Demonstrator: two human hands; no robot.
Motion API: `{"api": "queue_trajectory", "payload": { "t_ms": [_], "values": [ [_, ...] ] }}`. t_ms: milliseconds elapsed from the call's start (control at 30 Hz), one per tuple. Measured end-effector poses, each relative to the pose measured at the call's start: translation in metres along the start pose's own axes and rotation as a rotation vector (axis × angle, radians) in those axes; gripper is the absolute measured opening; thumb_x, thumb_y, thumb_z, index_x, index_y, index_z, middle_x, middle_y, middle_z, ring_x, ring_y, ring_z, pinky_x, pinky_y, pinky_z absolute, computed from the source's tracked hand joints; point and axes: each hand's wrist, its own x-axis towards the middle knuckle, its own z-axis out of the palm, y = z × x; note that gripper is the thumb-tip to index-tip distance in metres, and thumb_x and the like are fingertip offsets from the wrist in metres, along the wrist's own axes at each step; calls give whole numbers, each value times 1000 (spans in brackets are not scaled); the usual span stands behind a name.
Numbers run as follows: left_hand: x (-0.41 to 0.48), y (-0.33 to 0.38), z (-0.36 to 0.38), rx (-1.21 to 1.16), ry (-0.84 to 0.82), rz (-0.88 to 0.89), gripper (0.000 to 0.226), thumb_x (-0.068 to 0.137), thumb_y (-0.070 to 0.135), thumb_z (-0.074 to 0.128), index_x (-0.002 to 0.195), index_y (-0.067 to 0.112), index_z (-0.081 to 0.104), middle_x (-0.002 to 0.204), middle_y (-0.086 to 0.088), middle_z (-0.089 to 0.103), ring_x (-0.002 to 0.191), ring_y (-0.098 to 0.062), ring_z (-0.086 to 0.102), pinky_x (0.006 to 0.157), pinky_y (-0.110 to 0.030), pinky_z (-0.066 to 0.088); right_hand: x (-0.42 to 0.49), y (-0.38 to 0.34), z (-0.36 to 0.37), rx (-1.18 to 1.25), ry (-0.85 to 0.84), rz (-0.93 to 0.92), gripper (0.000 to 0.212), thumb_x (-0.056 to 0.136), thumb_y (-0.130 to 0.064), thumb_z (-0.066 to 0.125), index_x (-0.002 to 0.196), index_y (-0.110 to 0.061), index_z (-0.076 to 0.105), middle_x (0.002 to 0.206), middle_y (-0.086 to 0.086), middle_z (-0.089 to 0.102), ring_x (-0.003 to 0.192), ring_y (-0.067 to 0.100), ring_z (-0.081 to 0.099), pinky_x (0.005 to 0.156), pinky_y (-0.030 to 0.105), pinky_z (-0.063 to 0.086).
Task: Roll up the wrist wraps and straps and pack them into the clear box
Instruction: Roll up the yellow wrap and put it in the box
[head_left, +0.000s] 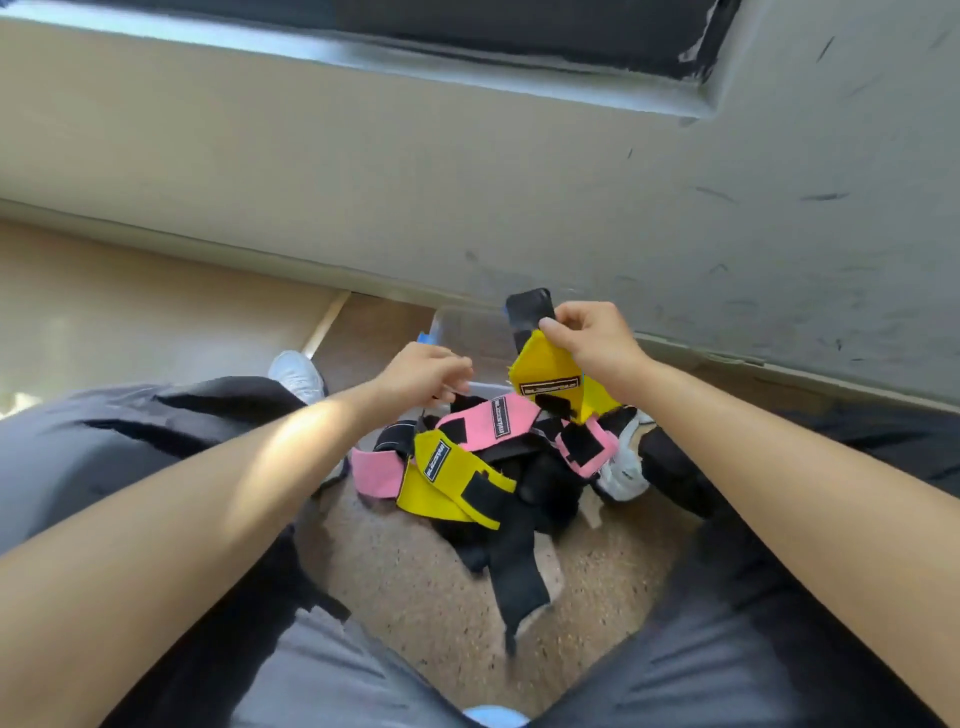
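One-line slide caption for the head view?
Right hand holds up a yellow wrist wrap above a pile of wraps; left hand beside it, clear box behind.

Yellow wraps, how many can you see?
2. One yellow wrap dangles from the right hand. The second yellow wrap lies lower and to the left, among the pink wraps. More could hide under the black straps.
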Motion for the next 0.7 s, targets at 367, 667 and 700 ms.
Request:
{"api": "queue_trajectory", "payload": {
  "t_ms": [367, 667, 700],
  "values": [
    [75, -122, 64, 1175, -357, 501, 58, 89, 49, 67, 141, 27, 54, 137, 0, 56, 123, -25, 53, 99, -39, 43, 33, 108, 22, -89, -212, 314, 29, 101, -14, 61, 73, -9, 55, 69, 1, 43, 64, 14, 38, 57, 25, 30],
    [77, -142, 69, 1251, -379, 432, 38, 88, 56, 67, 112, 27, 63, 109, 1, 67, 109, -25, 60, 87, -39, 43, 33, 139, 29, 191, -112, 496, 32, 99, -18, 64, 102, 12, 56, 86, 10, 45, 80, 25, 43, 71, 40, 36],
    [80, -135, 64, 1126, -371, 346, 35, 88, 54, 68, 109, 27, 63, 104, 0, 68, 105, -26, 63, 83, -38, 45, 34, 134, 28, 199, -104, 482, 33, 99, -18, 64, 105, 14, 56, 88, 10, 45, 82, 25, 43, 72, 40, 37]
  ]
}}
